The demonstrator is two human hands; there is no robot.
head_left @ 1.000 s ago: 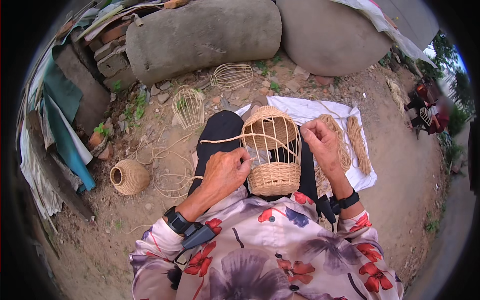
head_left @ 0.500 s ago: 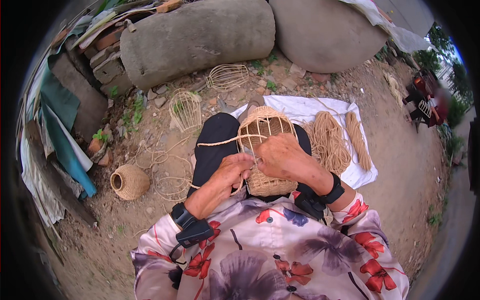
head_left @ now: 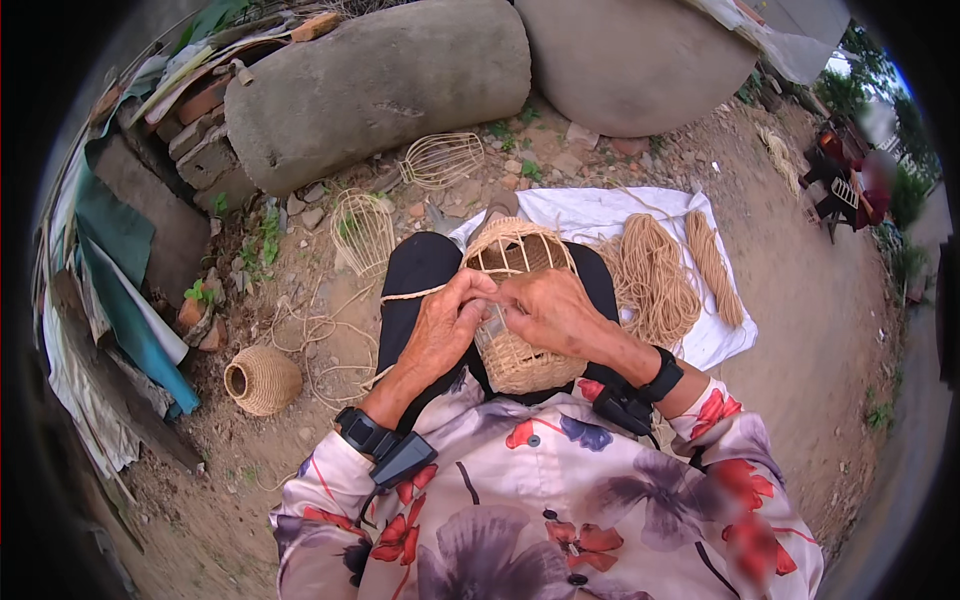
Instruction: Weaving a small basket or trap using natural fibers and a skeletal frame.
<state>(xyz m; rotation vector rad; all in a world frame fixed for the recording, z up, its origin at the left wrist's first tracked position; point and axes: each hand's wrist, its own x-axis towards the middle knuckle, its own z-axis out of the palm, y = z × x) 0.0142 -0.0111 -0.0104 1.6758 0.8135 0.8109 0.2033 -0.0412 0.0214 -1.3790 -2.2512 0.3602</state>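
Observation:
A half-woven basket [head_left: 528, 369] of straw cord lies on my lap between my dark-trousered knees. Its near part is tightly woven, bare ribs show in the middle, and a woven rim closes the far end. My left hand [head_left: 450, 314] is closed at the basket's left side, pinching a straw cord [head_left: 412, 295] that runs out over my left knee. Over the ribs, my right hand [head_left: 550, 310] is closed with its fingertips against those of the left. What the right fingers grip is hidden.
Coiled cord hanks [head_left: 658, 280] lie on a white sheet [head_left: 735, 345] at the right. Two rib frames, one a bare frame [head_left: 442, 160], sit ahead. A small woven pot [head_left: 263, 380] and loose cord lie left. Beyond is a stone cylinder [head_left: 380, 95]; a person [head_left: 850, 190] sits far right.
My left hand has risen from the basket's near left side to meet the right fingertips. My right hand has shifted slightly nearer me, and the cord's visible stretch is shorter.

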